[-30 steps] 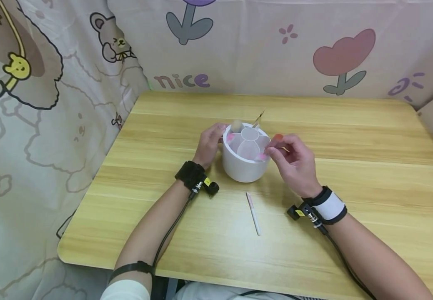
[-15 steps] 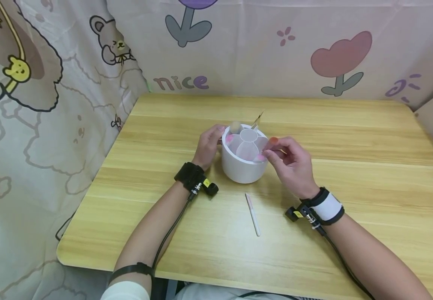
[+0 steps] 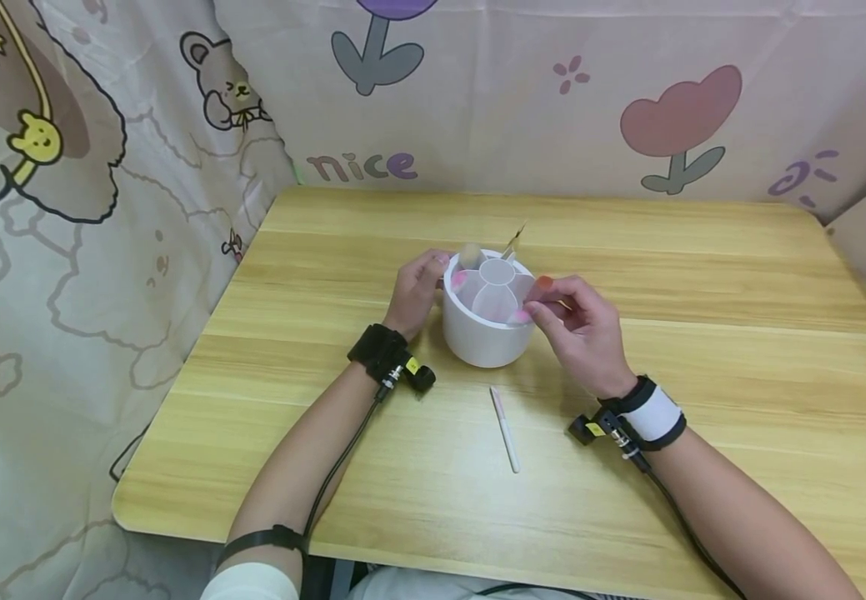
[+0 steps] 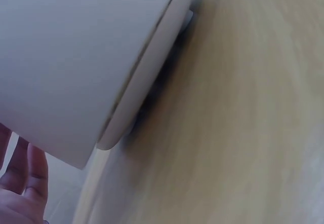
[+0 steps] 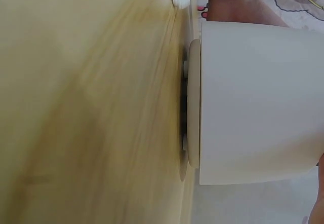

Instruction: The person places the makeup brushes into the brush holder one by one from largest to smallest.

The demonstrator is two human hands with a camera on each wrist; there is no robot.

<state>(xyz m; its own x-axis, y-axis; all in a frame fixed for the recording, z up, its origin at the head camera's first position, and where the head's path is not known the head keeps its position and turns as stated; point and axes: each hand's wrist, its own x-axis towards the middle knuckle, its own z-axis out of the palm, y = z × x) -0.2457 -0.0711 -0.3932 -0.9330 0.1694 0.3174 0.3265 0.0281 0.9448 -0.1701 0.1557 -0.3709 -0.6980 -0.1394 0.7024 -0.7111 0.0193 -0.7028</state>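
A white round holder (image 3: 487,342) with petal-shaped compartments stands on the table in the head view. My left hand (image 3: 415,292) holds its left side, thumb at the rim and fingers behind the wall. At the right rim, my right hand (image 3: 590,337) pinches a slim orange-tipped item (image 3: 544,283) between thumb and forefinger; its lower part is hidden. Inside the holder sit a pale rounded brush head (image 3: 470,255), a fine-tipped brush (image 3: 513,240) and pink pieces (image 3: 520,317). Both wrist views show the holder's smooth wall (image 5: 258,102) above a rounded base (image 5: 194,102) with small feet.
A slim white stick with a pinkish end (image 3: 505,431) lies in front of the holder on the wooden table (image 3: 740,275). A printed cloth (image 3: 493,108) hangs behind the table and along its left side. Cables run from both wrist cameras along the forearms.
My right hand, with the orange-tipped item, has moved slightly left and down, closer to the holder's rim. My left hand keeps its hold on the holder.
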